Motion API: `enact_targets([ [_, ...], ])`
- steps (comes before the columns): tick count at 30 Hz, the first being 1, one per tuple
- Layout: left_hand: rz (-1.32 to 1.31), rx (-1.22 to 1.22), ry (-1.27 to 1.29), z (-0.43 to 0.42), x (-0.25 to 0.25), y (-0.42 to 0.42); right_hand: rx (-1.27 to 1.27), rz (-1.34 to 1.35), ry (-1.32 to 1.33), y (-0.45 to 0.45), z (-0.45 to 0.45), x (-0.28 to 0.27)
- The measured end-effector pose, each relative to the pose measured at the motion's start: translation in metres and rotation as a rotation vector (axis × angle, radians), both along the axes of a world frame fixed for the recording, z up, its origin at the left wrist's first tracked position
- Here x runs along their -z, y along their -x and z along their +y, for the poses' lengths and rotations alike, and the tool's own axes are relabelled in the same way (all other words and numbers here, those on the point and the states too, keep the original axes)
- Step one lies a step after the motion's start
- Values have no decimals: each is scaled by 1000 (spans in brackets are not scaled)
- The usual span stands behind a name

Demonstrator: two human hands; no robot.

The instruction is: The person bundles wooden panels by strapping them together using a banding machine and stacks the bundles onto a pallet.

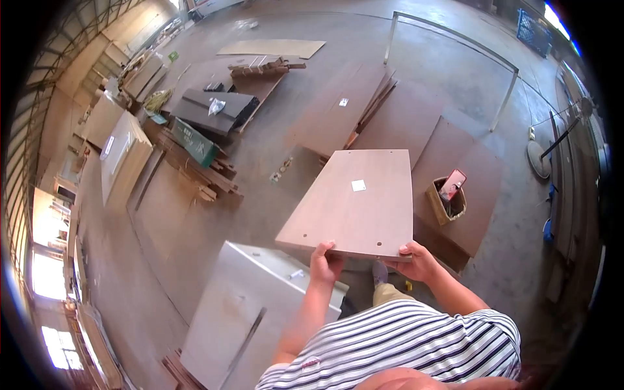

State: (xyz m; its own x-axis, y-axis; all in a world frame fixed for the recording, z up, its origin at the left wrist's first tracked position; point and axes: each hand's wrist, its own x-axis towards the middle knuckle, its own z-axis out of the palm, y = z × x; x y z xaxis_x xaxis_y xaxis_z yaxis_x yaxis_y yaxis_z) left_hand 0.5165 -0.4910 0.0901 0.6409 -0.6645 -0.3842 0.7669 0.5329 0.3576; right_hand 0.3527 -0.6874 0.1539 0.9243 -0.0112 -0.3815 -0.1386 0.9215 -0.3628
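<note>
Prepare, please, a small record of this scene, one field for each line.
Held: pale board, white label on its upper face
Left grip: near edge, thumb on top
Right grip: near edge, by the right corner, thumb on top
Beside, left: large grey-white surface
Beyond, right: open box with red object, on brown boards

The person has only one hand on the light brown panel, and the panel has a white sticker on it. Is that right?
Not quite: it isn't only one hand. The head view shows the left hand and the right hand both gripping the light brown panel. The white sticker is on it, just as you said.
</note>
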Motion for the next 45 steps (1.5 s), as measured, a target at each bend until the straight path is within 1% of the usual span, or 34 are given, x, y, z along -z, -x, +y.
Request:
enact_targets([
  [1, 37, -8, -68, 15, -9, 10, -3, -3, -13, 11, 15, -5],
  [2, 39, -19, -70, 30, -29, 24, -5, -12, -23, 20, 28, -8],
  [3, 1, -23, -118, 44, -47, 37, -42, -61, -28, 27, 42, -10],
  [4, -38, -26, -168, 61, -57, 47, -51, -61, -30, 32, 54, -13],
  [5, -52, -53, -117, 87, -47, 58, -120, -113, -16, 34, 65, -17],
  [6, -97, -115, -163, 95, -74, 73, -183, -162, -4, 36, 76, -21],
  [7, -137, -152, -166, 114, -75, 83, -242, -167, -29, 38, 87, -19],
  [8, -173, -185, -168, 136, -79, 96, -231, -161, -33, 37, 98, -18],
  [10, -117, -226, -229, 171, -103, 122, -451, -229, 75, 29, 117, -19],
  [12, -140, -417, -324, 196, -117, 152, -609, -334, 92, 16, 144, -21],
  [14, -121, -640, -401, 229, -111, 182, -651, -343, 89, 11, 182, -18],
  [15, -19, -644, -380, 253, -109, 191, -723, -459, 175, 8, 196, -20],
  [17, -70, -875, -466, 266, -111, 223, -859, -467, 137, -2, 231, -7],
  [18, -66, -865, -478, 287, -97, 235, -917, -358, 8, -5, 256, 1],
  [19, -62, -943, -485, 312, -75, 244, -908, -356, 4, -6, 273, 8],
  [20, -60, -1020, -495, 337, -53, 252, -1016, -329, -39, -9, 285, 9],
  [21, -34, -1074, -538, 362, -33, 266, -1128, -300, -87, -8, 298, 10],
  [23, 38, -1125, -695, 398, -3, 287, -1196, -342, -136, -7, 323, 23],
  [24, 80, -1120, -774, 410, 10, 295, -1259, -386, -183, -6, 337, 36],
  [26, 158, -1048, -913, 425, 31, 309, -1191, -624, 57, -2, 373, 93],
  [28, 218, -981, -1014, 435, 47, 315, -1337, -410, -86, -4, 389, 122],
  [29, 244, -948, -1046, 438, 53, 319, -1400, -265, -177, -6, 389, 118],
  [30, 259, -927, -1085, 441, 58, 320, -1410, -264, -173, -4, 389, 115],
  [32, 282, -869, -1130, 447, 64, 325, -1367, -65, 94, -2, 382, 105],
  [33, 290, -834, -1155, 449, 67, 328, -1366, -67, 93, -2, 377, 111],
  [35, 297, -755, -1208, 453, 70, 331, -1444, -50, 463, 1, 365, 125],
  [36, 300, -719, -1244, 454, 69, 331, -1476, -177, 790, 2, 347, 101],
  [38, 307, -664, -1293, 458, 73, 334, -1375, -187, 1057, 0, 329, 123],
  [40, 314, -596, -1354, 462, 77, 337, -1119, -303, 1048, -2, 300, 145],
  [41, 314, -555, -1391, 463, 81, 338, -954, -540, 1102, -4, 270, 124],
  [42, 315, -512, -1430, 466, 82, 340, -863, -310, 718, -6, 264, 173],
  [43, 306, -444, -1490, 467, 85, 340, -884, -156, 804, -9, 235, 145],
  [44, 280, -368, -1564, 469, 87, 340, -831, -44, 990, -7, 208, 111],
  [45, 249, -274, -1649, 471, 89, 339, -768, 48, 940, -8, 184, 122],
])
